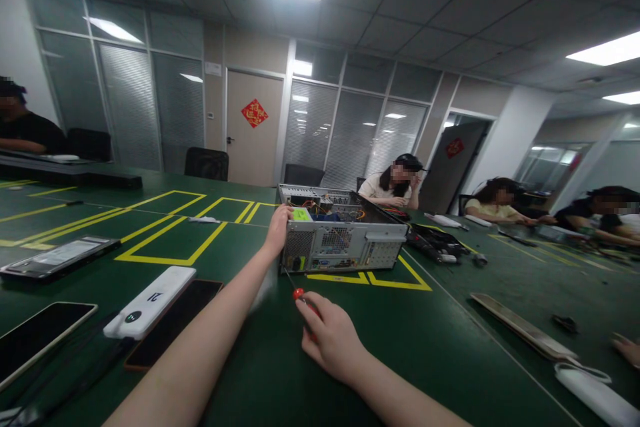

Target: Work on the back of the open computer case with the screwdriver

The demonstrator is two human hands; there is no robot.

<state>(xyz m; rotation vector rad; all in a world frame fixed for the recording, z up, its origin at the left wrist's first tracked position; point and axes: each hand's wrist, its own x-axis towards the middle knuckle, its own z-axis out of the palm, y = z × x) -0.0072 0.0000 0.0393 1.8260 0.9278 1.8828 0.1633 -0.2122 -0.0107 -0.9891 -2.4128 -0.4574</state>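
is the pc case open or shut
Open. The computer case lies flat with its top side uncovered, wires and parts showing inside. The left hand grips its corner; the right hand holds a screwdriver.

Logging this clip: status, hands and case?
Left hand grips computer case top corner. Right hand holds red-handled screwdriver, tip near case rear. Power bank lies left, apart.
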